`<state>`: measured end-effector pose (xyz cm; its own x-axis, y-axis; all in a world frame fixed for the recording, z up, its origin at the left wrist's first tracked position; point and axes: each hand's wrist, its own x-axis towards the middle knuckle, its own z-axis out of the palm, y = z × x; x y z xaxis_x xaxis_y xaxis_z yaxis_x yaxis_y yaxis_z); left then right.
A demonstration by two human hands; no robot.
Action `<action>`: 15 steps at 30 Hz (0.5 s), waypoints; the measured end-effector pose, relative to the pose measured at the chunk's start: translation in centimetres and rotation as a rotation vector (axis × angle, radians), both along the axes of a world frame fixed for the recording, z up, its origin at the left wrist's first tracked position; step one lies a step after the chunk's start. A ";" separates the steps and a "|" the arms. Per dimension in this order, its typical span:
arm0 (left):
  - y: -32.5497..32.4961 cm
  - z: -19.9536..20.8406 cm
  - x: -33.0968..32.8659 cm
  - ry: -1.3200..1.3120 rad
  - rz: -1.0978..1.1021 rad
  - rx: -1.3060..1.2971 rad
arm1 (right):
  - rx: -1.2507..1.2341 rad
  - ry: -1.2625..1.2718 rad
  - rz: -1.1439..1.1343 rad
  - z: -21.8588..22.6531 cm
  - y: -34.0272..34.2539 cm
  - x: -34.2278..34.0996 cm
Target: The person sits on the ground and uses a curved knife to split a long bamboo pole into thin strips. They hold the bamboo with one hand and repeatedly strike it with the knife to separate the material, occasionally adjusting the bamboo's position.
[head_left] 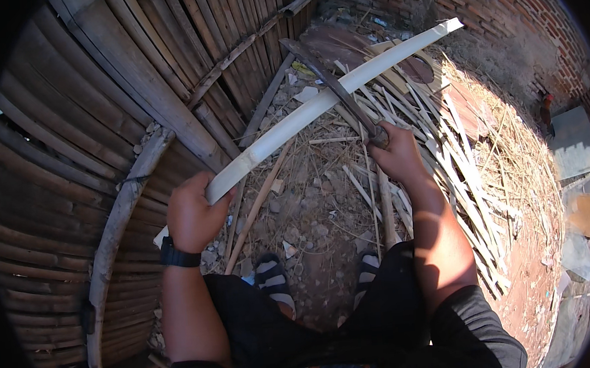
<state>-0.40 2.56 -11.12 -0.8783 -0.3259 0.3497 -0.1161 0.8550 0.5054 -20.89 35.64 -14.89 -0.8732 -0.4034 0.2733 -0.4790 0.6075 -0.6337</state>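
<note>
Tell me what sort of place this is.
Probably a rough outdoor work corner: a bamboo wall on the left, a brick wall at the far right, and a heap of pale strips on the dirt.

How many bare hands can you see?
2: the left hand, left of centre, holds a long, pale bamboo strip; the right hand, right of centre, grips a long, dark metal blade crossing that strip. Neither is fully hidden.

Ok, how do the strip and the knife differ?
Colour: the strip is pale, the knife dark. Length: the strip is longer than the knife. Hold: the left hand grips the strip, the right hand the knife. Both are long and narrow, and they cross.
</note>
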 end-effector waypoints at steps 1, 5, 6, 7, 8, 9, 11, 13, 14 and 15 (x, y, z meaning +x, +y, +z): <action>0.1 0.0 -0.2 0.004 -0.006 0.011 | -0.017 0.006 -0.028 0.0 -0.3 0.4; -0.2 -1.1 -1.1 0.141 -0.150 -0.014 | 0.294 0.211 0.299 0.6 -3.3 4.0; -0.2 -1.2 -1.3 0.208 -0.213 -0.040 | 0.385 0.247 0.340 1.0 -3.8 4.4; -0.2 -1.0 -0.9 0.146 -0.175 -0.018 | 0.362 0.208 0.315 1.1 -3.6 4.2; -0.1 -0.6 -0.4 0.085 -0.137 0.003 | 0.339 0.169 0.291 1.2 -3.1 3.6; -0.1 -0.3 0.1 0.026 -0.096 0.023 | 0.317 0.132 0.269 1.3 -2.7 3.0; -0.1 0.0 -0.2 0.037 -0.057 -0.007 | 0.062 -0.003 0.111 -0.5 -0.8 0.3; -0.1 0.0 -0.3 0.031 -0.025 -0.032 | -0.047 -0.080 0.057 -0.3 -1.0 0.1; 0.0 0.1 -0.4 0.024 -0.016 -0.044 | -0.030 -0.086 0.077 -0.5 -1.2 0.5; 0.1 0.0 -0.5 0.014 -0.012 -0.054 | -0.011 -0.095 0.093 0.1 -1.7 1.5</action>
